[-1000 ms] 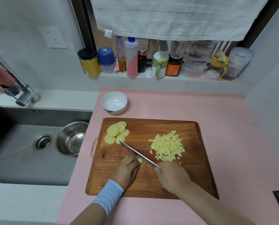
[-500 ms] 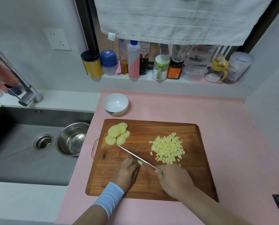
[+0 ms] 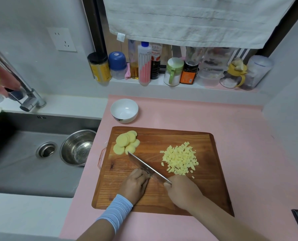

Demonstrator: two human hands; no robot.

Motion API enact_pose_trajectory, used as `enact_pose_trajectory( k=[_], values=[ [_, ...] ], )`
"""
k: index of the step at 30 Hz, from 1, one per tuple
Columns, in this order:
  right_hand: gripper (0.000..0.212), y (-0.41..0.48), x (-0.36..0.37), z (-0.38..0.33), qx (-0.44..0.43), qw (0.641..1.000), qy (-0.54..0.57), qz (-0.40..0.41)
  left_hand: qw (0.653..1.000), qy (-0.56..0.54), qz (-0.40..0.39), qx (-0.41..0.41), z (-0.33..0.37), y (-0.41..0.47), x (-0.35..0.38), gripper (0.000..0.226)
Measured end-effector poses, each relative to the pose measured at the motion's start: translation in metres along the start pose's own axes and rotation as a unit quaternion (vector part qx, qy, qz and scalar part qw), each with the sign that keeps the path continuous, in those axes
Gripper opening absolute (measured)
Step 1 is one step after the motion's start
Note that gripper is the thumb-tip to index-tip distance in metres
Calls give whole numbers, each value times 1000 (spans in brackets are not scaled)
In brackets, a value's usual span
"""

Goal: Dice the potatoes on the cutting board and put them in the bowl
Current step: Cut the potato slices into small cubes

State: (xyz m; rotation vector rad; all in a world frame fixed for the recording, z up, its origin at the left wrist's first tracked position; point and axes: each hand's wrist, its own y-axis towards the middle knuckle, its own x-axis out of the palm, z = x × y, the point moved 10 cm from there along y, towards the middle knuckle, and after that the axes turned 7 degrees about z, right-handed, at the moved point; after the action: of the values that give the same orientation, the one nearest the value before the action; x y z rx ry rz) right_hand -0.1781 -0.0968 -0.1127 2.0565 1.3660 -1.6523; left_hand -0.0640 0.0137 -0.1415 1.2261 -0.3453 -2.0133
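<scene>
Since 0.5 s ago: knife blade looks tipped up a bit, more of its flat face showing; hands barely moved, potato piece under L fingers now hidden.

Head view:
- R hand closed around knife handle, blade runs diag up-left, tip just short of the slices.
- L hand curled knuckles-down on cutting board, fingertips against blade side; can't tell if it's holding anything. Blue wristband on L wrist.
- Potato slices stacked at board's far-left corner; diced pile at right-centre, few stray cubes beside it.
- White bowl on pink counter just behind board, nothing in it.
- Steel bowl in sink, looks wet, no food.
- Jars/bottles on back ledge; contents mostly unclear.
</scene>
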Motion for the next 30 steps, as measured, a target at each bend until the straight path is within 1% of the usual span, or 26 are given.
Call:
enact_pose_trajectory(
  k=[8, 11, 13, 14, 16, 17, 18, 20, 21, 24, 26, 27, 28, 30],
  values=[
    [40, 0, -9, 1, -8, 1000, 12, 1, 1000, -3, -7, -1, 0, 1, 1, 17],
    [42, -6, -18, 3, -19, 998, 44, 30, 998, -32, -30, -41, -8, 3, -1, 17],
    [40, -10, -27, 3, -33, 997, 41, 47, 992, -53, -8, -112, -23, 8, -12, 19],
    [35, -11, -31, 4, -42, 997, 27, 55, 983, -61, 20, -169, -35, 12, -22, 20],
    [29, -13, -42, 4, -71, 995, -7, 74, 945, -85, 68, -310, -67, 15, -43, 30],
    [31, -14, -47, 4, -89, 992, -24, 87, 924, -91, 72, -364, -82, 17, -52, 34],
    [33, -14, -52, 4, -108, 988, -45, 102, 910, -99, 65, -396, -93, 21, -58, 35],
    [37, -14, -59, 3, -147, 973, -111, 137, 898, -136, 44, -416, -100, 37, -66, 31],
    [38, -14, -61, 2, -165, 964, -142, 154, 902, -141, 21, -409, -98, 45, -66, 29],
    [37, -13, -60, 5, -183, 951, -178, 173, 917, -107, -78, -376, -88, 55, -49, 33],
    [38, -15, -64, 7, -205, 938, -189, 205, 919, -77, -103, -372, -88, 50, -41, 38],
    [37, -16, -65, 8, -210, 936, -194, 206, 919, -69, -115, -370, -88, 49, -38, 37],
    [32, -16, -68, 9, -211, 932, -207, 212, 918, -68, -140, -364, -85, 49, -32, 33],
    [21, -14, -66, 11, -222, 927, -232, 195, 905, -88, -213, -359, -74, 52, -18, 19]
  ],
)
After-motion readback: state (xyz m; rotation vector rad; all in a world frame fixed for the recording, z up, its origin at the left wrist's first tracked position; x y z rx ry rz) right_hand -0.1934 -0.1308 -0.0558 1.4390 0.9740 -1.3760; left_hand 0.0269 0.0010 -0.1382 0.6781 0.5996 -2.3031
